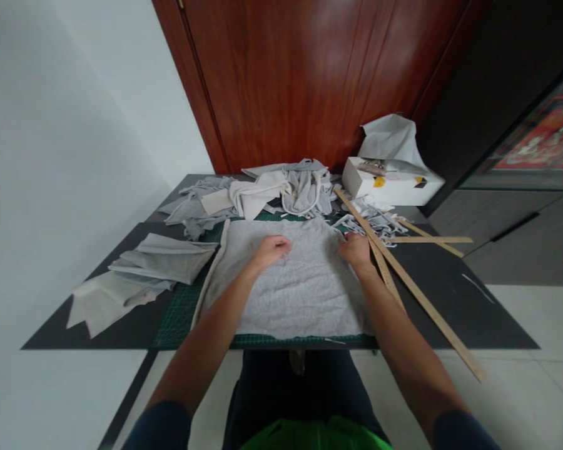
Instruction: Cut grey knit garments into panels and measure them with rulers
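A piece of grey fabric (300, 287) lies spread over a green cutting mat (178, 312), slightly wrinkled, with a pale band along its left edge. Over its upper middle is my left hand (273, 250), fingers curled and pressed together; whatever is between them is hidden. At the upper right edge of the cloth, my right hand (355, 249) has its fingers closed on the fabric's border. Just beside that hand lie long wooden rulers (413, 287), crossing one another.
Folded grey cloth (164, 257) lies at the left of the dark table (450, 281). Heaped fabric pieces (263, 190) line the back, with thin scraps (373, 215) behind the rulers. A white box (398, 184) stands back right, before a wooden door (291, 81). One ruler overhangs the front edge.
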Tool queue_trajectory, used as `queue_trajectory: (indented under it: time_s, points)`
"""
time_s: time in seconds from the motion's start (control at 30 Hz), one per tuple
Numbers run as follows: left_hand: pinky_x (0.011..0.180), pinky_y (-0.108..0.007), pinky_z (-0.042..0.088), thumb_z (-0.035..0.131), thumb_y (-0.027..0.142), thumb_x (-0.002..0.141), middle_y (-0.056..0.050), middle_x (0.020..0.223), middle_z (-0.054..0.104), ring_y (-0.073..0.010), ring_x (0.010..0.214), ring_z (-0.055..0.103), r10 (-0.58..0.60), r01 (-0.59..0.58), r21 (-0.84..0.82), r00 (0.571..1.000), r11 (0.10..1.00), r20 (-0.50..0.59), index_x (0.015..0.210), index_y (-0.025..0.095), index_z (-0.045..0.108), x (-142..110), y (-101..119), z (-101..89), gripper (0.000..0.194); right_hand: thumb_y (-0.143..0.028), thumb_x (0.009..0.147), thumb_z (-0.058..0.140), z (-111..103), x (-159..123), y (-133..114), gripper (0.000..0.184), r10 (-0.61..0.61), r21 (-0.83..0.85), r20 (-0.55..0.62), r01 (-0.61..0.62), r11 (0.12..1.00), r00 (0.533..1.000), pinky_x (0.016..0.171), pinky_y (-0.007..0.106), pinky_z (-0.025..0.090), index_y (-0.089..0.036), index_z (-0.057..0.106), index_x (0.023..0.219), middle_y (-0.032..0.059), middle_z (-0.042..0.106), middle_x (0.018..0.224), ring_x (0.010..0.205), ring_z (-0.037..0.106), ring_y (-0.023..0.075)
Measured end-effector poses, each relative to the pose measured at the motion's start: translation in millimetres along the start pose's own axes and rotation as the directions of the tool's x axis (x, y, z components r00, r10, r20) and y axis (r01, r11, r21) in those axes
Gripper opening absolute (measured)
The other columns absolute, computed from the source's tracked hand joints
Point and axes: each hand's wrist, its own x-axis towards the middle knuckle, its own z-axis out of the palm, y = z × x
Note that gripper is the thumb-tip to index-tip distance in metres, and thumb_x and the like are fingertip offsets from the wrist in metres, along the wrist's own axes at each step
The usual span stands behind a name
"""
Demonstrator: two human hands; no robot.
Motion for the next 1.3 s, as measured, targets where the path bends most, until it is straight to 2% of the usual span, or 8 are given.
queue_trajectory:
  time_s: [0.13,0.27,0.5,0.63,0.73,0.87,1.03,1.3]
  points:
    - [0.079,-0.033,0.061,0.079,0.031,0.083,-0.009,0.090,0.077,-0.0218,0.085,0.076,-0.057,0.087,-0.542,0.996,0.836,0.072,0.094,0.014,0.070,14,-7,34.8,0.022,-0.010,0.086,0.057,5,-17,-14,0.031,-0.316,0.149,-0.085,0.325,0.934,0.945,0.106,0.040,0.046,-0.010,0.079,0.109,0.0177,0.076,0.111,0.113,0.066,0.0298]
    - [0.083,-0.039,0.063,0.081,0.044,0.087,-0.009,0.095,0.076,-0.0238,0.087,0.077,-0.126,0.170,-0.606,0.985,0.777,0.115,0.095,0.018,0.067,16,-14,52.2,0.031,-0.008,0.086,0.058,1,-33,-23,0.031,-0.591,0.413,0.081,0.513,0.753,0.803,0.092,0.029,0.051,-0.017,0.079,0.106,0.0076,0.077,0.100,0.092,0.068,0.0197]
    - [0.088,-0.042,0.063,0.080,0.026,0.088,-0.008,0.089,0.073,-0.0212,0.087,0.075,-0.125,0.141,-0.594,0.990,0.792,0.069,0.095,0.014,0.070,16,-22,57.3,0.018,-0.026,0.096,0.057,-7,5,-8,0.027,-0.082,0.160,-0.070,0.092,0.983,0.994,0.091,0.033,0.051,-0.011,0.078,0.105,0.0180,0.078,0.104,0.100,0.071,0.0281]
    - [0.087,-0.041,0.064,0.076,0.030,0.092,-0.010,0.092,0.073,-0.0217,0.088,0.076,-0.113,0.146,-0.616,0.989,0.774,0.092,0.095,0.013,0.069,16,-22,56.0,0.018,-0.032,0.094,0.067,1,12,-20,0.025,-0.138,0.013,0.126,0.138,0.990,0.982,0.088,0.032,0.050,-0.011,0.079,0.098,0.0180,0.079,0.098,0.095,0.072,0.0275]
    - [0.087,-0.042,0.064,0.074,0.036,0.093,-0.012,0.097,0.075,-0.0243,0.092,0.077,-0.129,0.162,-0.647,0.987,0.746,0.098,0.095,0.014,0.068,17,-23,55.1,0.023,-0.019,0.092,0.063,3,0,-36,0.019,-0.237,0.054,0.053,0.234,0.971,0.970,0.092,0.031,0.049,-0.011,0.079,0.098,0.0164,0.079,0.101,0.097,0.071,0.0253]
    - [0.088,-0.044,0.063,0.067,0.047,0.097,-0.013,0.107,0.078,-0.0280,0.101,0.077,-0.153,0.187,-0.696,0.982,0.693,0.111,0.102,0.019,0.069,18,-23,54.6,0.028,-0.018,0.094,0.060,-2,-11,-47,0.021,-0.522,0.331,0.150,0.455,0.827,0.839,0.091,0.028,0.051,-0.018,0.080,0.099,0.0076,0.080,0.104,0.097,0.071,0.0212]
    - [0.088,-0.044,0.063,0.076,0.027,0.084,-0.008,0.114,0.078,-0.0288,0.106,0.076,-0.114,0.136,-0.668,0.991,0.732,0.077,0.108,0.024,0.069,15,-22,55.1,0.026,-0.006,0.086,0.060,-3,7,-36,0.040,-0.322,0.147,0.128,0.303,0.942,0.938,0.104,0.036,0.050,-0.014,0.077,0.121,0.0141,0.077,0.126,0.119,0.067,0.0288]
    - [0.092,-0.044,0.063,0.067,0.011,0.071,-0.005,0.116,0.079,-0.0278,0.109,0.075,-0.111,0.109,-0.651,0.993,0.751,0.038,0.109,0.026,0.070,12,-23,57.4,0.041,-0.021,0.090,0.066,1,17,-32,0.039,-0.203,-0.105,0.251,0.235,0.966,0.947,0.109,0.055,0.045,-0.014,0.067,0.128,0.0212,0.068,0.135,0.135,0.053,0.0417]
